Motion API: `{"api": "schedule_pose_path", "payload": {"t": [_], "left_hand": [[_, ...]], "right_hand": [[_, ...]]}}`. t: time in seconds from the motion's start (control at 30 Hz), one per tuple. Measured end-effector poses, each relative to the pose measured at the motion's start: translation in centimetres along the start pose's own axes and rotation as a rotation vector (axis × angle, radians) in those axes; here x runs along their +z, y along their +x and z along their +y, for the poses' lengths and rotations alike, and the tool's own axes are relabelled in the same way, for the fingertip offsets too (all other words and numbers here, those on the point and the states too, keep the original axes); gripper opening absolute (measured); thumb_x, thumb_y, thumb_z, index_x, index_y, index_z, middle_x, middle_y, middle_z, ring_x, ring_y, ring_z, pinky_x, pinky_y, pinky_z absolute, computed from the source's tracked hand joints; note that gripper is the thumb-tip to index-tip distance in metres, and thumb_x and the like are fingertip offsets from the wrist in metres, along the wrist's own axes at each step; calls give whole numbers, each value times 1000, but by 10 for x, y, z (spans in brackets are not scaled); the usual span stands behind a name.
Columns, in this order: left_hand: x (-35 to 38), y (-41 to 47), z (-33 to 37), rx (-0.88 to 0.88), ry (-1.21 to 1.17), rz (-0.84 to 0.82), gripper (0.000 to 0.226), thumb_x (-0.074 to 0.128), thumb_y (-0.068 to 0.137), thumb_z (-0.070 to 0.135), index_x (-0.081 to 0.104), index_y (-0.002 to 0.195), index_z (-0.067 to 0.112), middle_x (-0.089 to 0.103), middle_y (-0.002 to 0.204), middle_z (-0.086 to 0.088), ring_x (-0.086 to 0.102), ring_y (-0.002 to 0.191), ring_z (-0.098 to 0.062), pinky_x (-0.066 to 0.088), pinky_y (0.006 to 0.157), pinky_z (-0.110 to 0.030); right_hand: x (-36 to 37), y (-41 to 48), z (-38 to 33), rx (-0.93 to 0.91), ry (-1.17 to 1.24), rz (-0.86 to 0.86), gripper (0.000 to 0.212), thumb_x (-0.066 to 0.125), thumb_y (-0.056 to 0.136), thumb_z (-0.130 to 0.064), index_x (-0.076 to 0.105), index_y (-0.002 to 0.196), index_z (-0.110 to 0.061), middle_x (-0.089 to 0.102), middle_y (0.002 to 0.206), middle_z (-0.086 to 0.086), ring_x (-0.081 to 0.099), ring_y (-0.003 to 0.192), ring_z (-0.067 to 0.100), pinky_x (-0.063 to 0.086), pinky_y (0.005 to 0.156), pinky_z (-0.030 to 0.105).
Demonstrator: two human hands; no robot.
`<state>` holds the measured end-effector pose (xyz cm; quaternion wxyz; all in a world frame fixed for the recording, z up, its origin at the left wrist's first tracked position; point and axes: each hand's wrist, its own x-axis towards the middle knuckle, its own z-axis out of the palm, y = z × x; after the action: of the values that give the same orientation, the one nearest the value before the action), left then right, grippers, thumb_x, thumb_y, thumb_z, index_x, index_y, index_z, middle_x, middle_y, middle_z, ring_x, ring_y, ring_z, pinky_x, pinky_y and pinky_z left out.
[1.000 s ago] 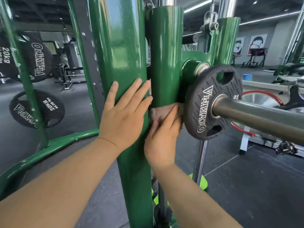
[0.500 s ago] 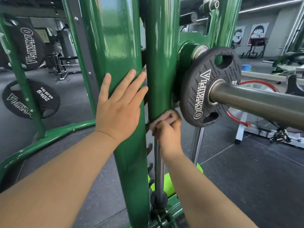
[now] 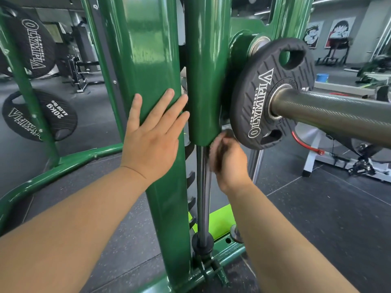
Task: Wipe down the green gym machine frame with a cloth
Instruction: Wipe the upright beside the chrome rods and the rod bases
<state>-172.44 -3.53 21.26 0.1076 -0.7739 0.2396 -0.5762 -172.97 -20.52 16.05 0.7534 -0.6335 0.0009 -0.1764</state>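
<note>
The left hand (image 3: 152, 136) lay flat and open on the wide green post (image 3: 148, 81), fingers straight, holding nothing and seeming only to brace. The right hand (image 3: 229, 159) was curled at the bottom edge of the green sleeve (image 3: 205, 81), just right of that post, with the cloth (image 3: 215, 154) bunched in its fingers; the cloth was blurred and mostly hidden by the hand, so how much of it touched the paint could not be told. The hand sat in a tight spot, between the sleeve's lower rim, the steel rod (image 3: 203, 187) running down from it, and the plate (image 3: 273, 94) on the bar (image 3: 338, 115) just to its right.

The main risk looked to be that squeeze: a quick wipe upward or to the right could have knocked the knuckles on the plate's edge, or snagged the cloth between plate and sleeve. If the sleeve could slide on the rod, pushing on its rim might have shifted it and pinched the fingers beneath. A loose fold of cloth could also have picked up grease from the rod and smeared it onto the frame. With the hand this blurred, the wipe might have skipped the far side of the sleeve altogether.
</note>
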Motion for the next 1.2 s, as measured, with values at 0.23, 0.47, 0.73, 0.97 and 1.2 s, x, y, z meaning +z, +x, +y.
{"api": "schedule_pose_path", "payload": {"t": [0.23, 0.47, 0.73, 0.97, 1.2], "left_hand": [[8, -20, 15, -7, 7, -31, 39, 41, 95, 10, 64, 127, 17, 48, 150, 2, 28, 144, -20, -7, 120, -49], [8, -29, 14, 37, 0, -53, 41, 40, 95, 10, 64, 127, 16, 49, 149, 2, 30, 143, -21, -6, 120, -49], [9, -28, 19, 10, -10, -58, 37, 43, 95, 11, 65, 124, 16, 52, 147, 4, 31, 143, -20, -8, 121, -48], [7, -41, 32, 40, -143, -137, 41, 43, 89, 8, 67, 122, 13, 55, 143, -1, 37, 142, -22, 2, 121, -48], [-7, -65, 93, -497, -887, -304, 52, 34, 88, 4, 56, 136, 5, 55, 141, -10, 48, 131, -12, 24, 116, -20]], "right_hand": [[-15, -22, 60, 267, -127, -9, 27, 36, 90, 1, 55, 75, -12, 57, 65, 5, 54, 64, 15, 48, 70, 26], [-4, 9, 18, 153, 362, 154, 24, 43, 93, -7, 64, 81, -6, 59, 68, 13, 53, 57, 19, 37, 51, 24], [-7, -2, -4, 27, 284, 6, 21, 31, 55, 14, 28, 43, -3, 30, 45, 13, 28, 39, 29, 21, 49, 24], [5, -13, 4, 54, 302, 49, 27, 31, 87, 5, 47, 69, -6, 48, 57, 12, 47, 57, 21, 42, 58, 23], [-11, 11, 20, -117, -168, 14, 41, 30, 69, 9, 52, 58, -24, 52, 53, 1, 48, 53, 24, 37, 55, 28]]}}
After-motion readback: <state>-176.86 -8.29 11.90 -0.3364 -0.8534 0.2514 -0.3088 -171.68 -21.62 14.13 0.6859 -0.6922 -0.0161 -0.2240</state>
